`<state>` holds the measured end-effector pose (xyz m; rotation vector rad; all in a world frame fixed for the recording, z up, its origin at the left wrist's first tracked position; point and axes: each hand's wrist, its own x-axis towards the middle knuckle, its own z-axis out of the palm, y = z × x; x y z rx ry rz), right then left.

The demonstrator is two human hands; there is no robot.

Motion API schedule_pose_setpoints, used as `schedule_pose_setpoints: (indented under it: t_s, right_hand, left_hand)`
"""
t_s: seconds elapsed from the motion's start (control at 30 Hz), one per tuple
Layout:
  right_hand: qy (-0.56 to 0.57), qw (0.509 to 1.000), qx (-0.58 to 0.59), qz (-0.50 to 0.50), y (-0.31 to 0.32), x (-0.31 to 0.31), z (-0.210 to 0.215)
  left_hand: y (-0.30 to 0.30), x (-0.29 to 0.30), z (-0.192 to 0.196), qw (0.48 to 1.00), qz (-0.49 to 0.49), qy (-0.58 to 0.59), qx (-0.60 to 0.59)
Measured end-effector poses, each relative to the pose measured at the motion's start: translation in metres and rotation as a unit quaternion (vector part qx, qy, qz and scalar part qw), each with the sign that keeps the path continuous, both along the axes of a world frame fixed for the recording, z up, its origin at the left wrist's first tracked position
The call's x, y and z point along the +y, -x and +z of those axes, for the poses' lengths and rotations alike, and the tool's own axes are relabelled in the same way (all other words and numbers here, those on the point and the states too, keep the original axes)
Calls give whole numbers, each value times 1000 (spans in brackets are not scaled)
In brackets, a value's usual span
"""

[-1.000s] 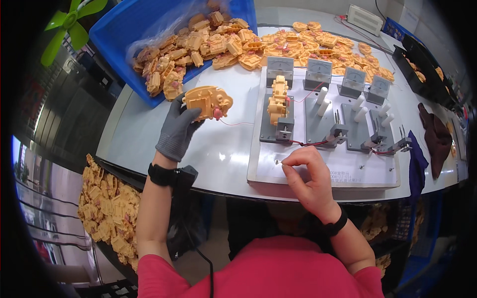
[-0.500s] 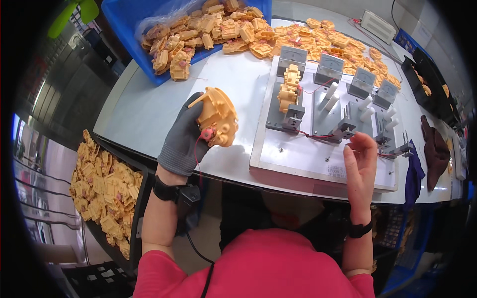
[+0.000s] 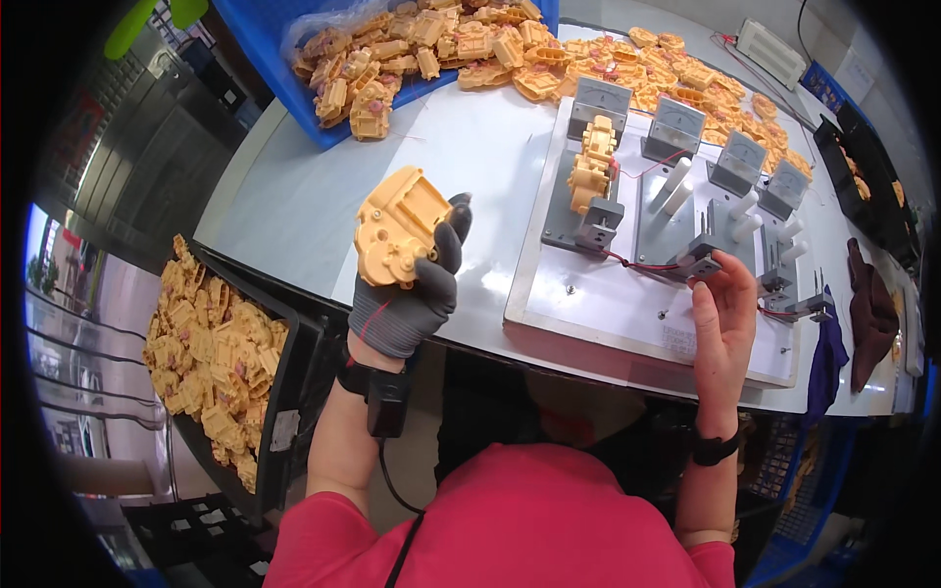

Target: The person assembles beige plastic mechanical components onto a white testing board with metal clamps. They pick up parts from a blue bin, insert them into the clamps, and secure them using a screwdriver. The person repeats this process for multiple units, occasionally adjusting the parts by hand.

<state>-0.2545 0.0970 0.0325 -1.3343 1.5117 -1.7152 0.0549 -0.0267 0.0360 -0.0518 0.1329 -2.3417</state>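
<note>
The grey-gloved left hand (image 3: 404, 294) has its fingers clamped on a yellow moulded plastic gearbox housing (image 3: 397, 227), held above the near edge of the pale table (image 3: 294, 196). The bare right hand (image 3: 723, 318) pinches a small grey clip connector (image 3: 692, 263) on the white test-fixture board (image 3: 608, 294), with bare board beside it.

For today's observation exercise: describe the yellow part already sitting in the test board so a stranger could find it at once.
Start at the white board on the table, with four grey meters along its far edge. Under the leftmost meter a yellow plastic part sits clamped in a grey stand. It is the only stand filled; the others are empty.
</note>
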Motion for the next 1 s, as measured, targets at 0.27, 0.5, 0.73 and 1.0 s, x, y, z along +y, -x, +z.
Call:
schedule_pose_setpoints:
  t_s: [0.27,0.5,0.73,1.0]
  right_hand:
    - [23,999,-6,22,7,5,-8]
    - [35,998,-24,49,10,7,-6]
    - [52,998,-4,42,9,6,-7]
    - [58,998,10,26,9,5,-8]
  left_hand:
    - [17,-6,4,992,-86,91,29]
    - [28,-8,12,986,-120,118,-5]
    - [39,-16,19,983,-145,111,-25]
    - [55,-20,48,966,-144,161,-144]
